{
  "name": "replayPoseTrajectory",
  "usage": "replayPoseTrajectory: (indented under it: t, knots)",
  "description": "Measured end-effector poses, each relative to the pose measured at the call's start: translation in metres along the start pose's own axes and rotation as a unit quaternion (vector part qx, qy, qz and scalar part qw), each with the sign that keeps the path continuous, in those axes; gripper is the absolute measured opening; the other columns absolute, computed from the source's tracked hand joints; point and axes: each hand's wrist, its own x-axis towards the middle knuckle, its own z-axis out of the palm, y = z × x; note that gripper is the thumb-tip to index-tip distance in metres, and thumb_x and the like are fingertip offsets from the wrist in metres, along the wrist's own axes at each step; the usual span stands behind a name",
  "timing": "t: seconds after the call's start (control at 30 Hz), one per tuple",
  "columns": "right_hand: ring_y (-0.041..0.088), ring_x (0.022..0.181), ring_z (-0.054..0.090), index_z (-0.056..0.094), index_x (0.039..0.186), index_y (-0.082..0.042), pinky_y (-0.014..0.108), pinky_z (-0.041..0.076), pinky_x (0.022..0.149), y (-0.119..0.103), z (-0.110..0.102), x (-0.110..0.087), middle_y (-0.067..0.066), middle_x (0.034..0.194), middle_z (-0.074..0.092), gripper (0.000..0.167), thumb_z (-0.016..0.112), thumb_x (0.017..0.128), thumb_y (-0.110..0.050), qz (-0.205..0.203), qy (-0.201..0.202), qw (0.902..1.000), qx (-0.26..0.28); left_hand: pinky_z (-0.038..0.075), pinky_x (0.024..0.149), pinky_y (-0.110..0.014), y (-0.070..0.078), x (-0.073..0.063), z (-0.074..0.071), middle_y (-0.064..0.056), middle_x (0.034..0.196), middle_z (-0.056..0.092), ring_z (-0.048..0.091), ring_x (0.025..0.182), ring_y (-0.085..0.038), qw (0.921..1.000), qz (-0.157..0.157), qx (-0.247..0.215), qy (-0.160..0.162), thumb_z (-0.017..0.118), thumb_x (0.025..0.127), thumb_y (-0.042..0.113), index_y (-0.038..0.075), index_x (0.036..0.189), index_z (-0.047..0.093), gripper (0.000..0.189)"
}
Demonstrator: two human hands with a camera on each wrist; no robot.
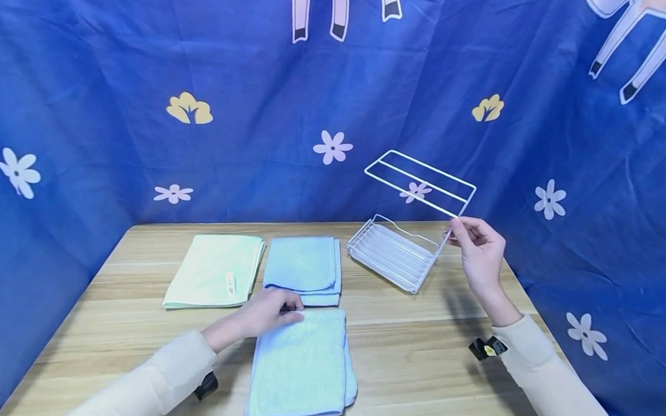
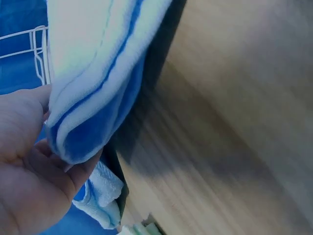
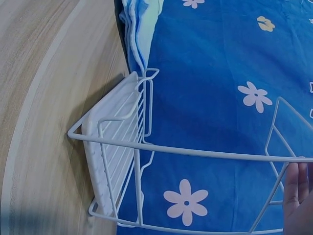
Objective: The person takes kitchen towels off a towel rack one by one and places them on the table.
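My left hand (image 1: 270, 311) pinches the far edge of a folded light-blue towel (image 1: 301, 364) at the front of the wooden table. In the left wrist view, the towel's thick fold (image 2: 100, 93) lies between thumb and fingers, its layers showing from the side. With my right hand (image 1: 482, 254) I grip the side wire of a white wire rack (image 3: 210, 152) near its upper tier. The rack stands at the back right, its raised frame above a lower tier that bears a pale ribbed tray (image 1: 393, 255).
Behind the gripped towel lies a second folded blue towel (image 1: 301, 265). To its left is a folded pale-green cloth (image 1: 207, 269) with a small white label (image 1: 231, 283). A blue patterned curtain (image 1: 251, 112) encloses the table (image 1: 406, 354) at the back and sides.
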Motion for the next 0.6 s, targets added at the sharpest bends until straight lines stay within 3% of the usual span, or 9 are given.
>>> replayPoseTrajectory:
  t: [0.13,0.27,0.43,0.6]
  knots:
    - [0.010,0.070,0.075,0.076,0.099,0.005,0.026,0.064,0.067,-0.002,-0.001,-0.002,0.002,0.082,0.079,0.005,0.073,0.095,0.005,-0.005,0.005,0.9999,-0.008,0.047,0.066,-0.020,-0.002,0.001,-0.004,0.011,0.079,0.071,0.053,0.070,0.004,0.9998,0.007,0.020,0.006,0.078,0.095,0.020,0.014,0.097,0.078,0.006]
    - [0.010,0.071,0.075,0.072,0.106,0.013,0.025,0.064,0.066,-0.011,-0.004,-0.005,0.001,0.084,0.078,0.016,0.075,0.092,0.008,0.001,0.010,0.9999,-0.006,0.053,0.070,-0.021,-0.002,-0.004,-0.015,0.009,0.090,0.076,0.063,0.078,0.002,0.9992,-0.009,0.027,0.027,0.076,0.098,0.023,0.013,0.103,0.078,0.012]
    - [0.013,0.067,0.075,0.071,0.107,0.015,0.025,0.063,0.064,-0.029,-0.010,-0.005,0.004,0.083,0.077,0.018,0.076,0.092,0.007,0.010,0.013,0.9998,-0.009,0.058,0.074,-0.022,0.006,-0.021,-0.045,0.007,0.092,0.076,0.067,0.083,-0.002,0.9948,-0.039,-0.009,0.094,0.072,0.101,0.022,0.011,0.108,0.077,0.014]
    - [0.008,0.072,0.076,0.072,0.107,0.012,0.023,0.063,0.068,-0.047,-0.010,-0.013,-0.002,0.088,0.080,0.014,0.073,0.094,0.008,0.008,-0.045,0.9969,-0.064,0.060,0.077,-0.026,0.022,-0.043,-0.076,0.006,0.096,0.078,0.070,0.088,-0.003,0.9850,-0.063,-0.023,0.159,0.072,0.101,0.021,0.014,0.111,0.076,0.013]
